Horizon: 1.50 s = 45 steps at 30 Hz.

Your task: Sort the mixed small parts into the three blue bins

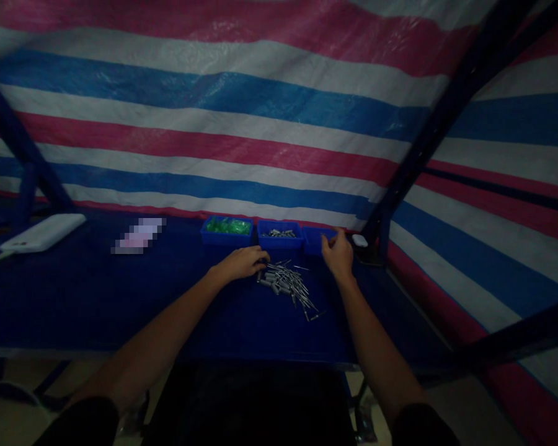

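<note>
- Metal pieces (291, 282), thin pins and short thicker ones, lie loose in a heap just right of your left hand (245, 262); the heap is below and left of your right hand (338, 253).
- Left hand: fingers curled down at the heap's left end; too dark to tell if they pinch a piece.
- Right hand: thumb and fingers bent, over the right edge of the right bin (312, 243); can't tell if they grip the rim, hold something small or just rest.
- Handling, my judgement: take pieces from the heap's rim by your left hand; pins cross each other, so pulling from the middle would likely drag neighbours along; pinch thin ones mid-length, and keep your right wrist high enough not to sweep strays.
- Beyond your left hand: left bin (227, 239) with green contents (227, 226); between your hands, farther off, middle bin (279, 244) with small metal parts (281, 233); low walls, so lift over, don't slide.
- Edges: table (144, 310) front edge runs under your forearms, well nearer you than both hands; striped sheet (214, 124) rises behind the bins, so reach past them looks short.
- Room: right hand is tight, white case (359, 240) and blue post (384, 238) just right of it; left hand has more swing, blurred-out item (139, 235) and white power bar (41, 233) well apart to its left.
</note>
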{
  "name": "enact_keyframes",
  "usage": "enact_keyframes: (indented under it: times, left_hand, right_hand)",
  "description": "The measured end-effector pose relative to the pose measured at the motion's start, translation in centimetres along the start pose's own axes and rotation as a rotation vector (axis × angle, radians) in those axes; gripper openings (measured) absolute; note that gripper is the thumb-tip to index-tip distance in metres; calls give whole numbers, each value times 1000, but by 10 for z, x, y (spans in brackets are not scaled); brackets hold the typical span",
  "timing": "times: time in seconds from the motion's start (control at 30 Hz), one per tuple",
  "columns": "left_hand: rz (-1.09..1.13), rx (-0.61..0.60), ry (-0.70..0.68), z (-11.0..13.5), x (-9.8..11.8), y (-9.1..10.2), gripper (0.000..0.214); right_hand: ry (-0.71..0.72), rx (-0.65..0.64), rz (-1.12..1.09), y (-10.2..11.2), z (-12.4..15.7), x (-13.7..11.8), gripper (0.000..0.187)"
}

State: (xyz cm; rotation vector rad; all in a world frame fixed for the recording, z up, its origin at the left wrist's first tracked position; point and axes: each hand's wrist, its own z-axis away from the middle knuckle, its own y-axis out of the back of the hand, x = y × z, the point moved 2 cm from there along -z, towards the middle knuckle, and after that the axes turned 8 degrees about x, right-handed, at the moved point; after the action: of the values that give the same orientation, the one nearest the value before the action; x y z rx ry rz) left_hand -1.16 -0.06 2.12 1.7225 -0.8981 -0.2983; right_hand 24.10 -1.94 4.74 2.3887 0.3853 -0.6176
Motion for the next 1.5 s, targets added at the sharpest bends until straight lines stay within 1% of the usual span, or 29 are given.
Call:
enact_keyframes:
  times: [0.03, 0.1, 0.2, 0.3, 0.37, 0.4, 0.5, 0.57, 0.7, 0.8, 0.93, 1.03, 1.13, 1.17, 1.23, 1.3, 1.33, 1.37, 1.43, 1.5]
  left_hand:
    - [-8, -41, -36, -3, -2, 1, 19]
    - [-35, -104, -97, -10, -2, 3, 19]
    - [-95, -154, -156, -17, 1, 2, 17]
    - [-124, -115, -159, -16, 5, -1, 15]
    - [-91, -59, -116, -11, 7, -3, 16]
    - [-50, -33, -81, -9, 8, -4, 17]
    - [128, 22, 43, -2, 12, -5, 18]
    - [231, 56, 90, 0, 15, -6, 21]
    - [349, 132, 115, -1, 16, -7, 28]
    - [389, 145, 129, -1, 14, -7, 30]
    - [422, 147, 139, -1, 16, -5, 32]
    - [435, 140, 166, -1, 15, -5, 35]
    - [374, 95, 231, -1, 9, -9, 30]
    - [342, 68, 252, -1, 6, -10, 27]
    - [285, 20, 284, -1, 1, -13, 24]
    - [246, -3, 305, -1, -1, -15, 23]
    - [234, -11, 314, -1, -1, -15, 23]
    - [225, -19, 324, -2, 0, -16, 22]
    - [206, -42, 338, -3, 2, -16, 21]
    - [181, -71, 350, -4, 2, -16, 19]
  right_hand:
    - [-13, -26, 10, -1, 1, 3, 36]
    - [21, -86, -22, -4, 7, 0, 32]
    - [102, -179, -75, -14, 23, -17, 26]
    - [219, -320, -141, -25, 38, -36, 24]
    - [291, -390, -173, -28, 46, -44, 23]
    - [319, -404, -181, -28, 48, -47, 21]
    - [405, -413, -196, -23, 53, -53, 16]
    - [466, -423, -196, -19, 56, -57, 12]
    - [546, -411, -164, -14, 57, -61, 6]
    - [559, -378, -129, -13, 56, -61, 10]
    - [582, -377, -102, -14, 57, -62, 9]
    - [560, -361, -70, -11, 52, -61, 12]
    - [478, -285, -27, -7, 34, -51, 22]
    - [415, -230, 7, -5, 26, -45, 25]
    - [228, -108, 106, -1, 12, -30, 28]
    - [39, -51, 202, 0, 4, -17, 38]
    - [-20, -64, 227, -1, 4, -12, 46]
    - [-46, -102, 228, -2, 6, -11, 51]
    - [-39, -193, 177, -7, 17, -14, 54]
    - [11, -269, 91, -13, 29, -24, 54]
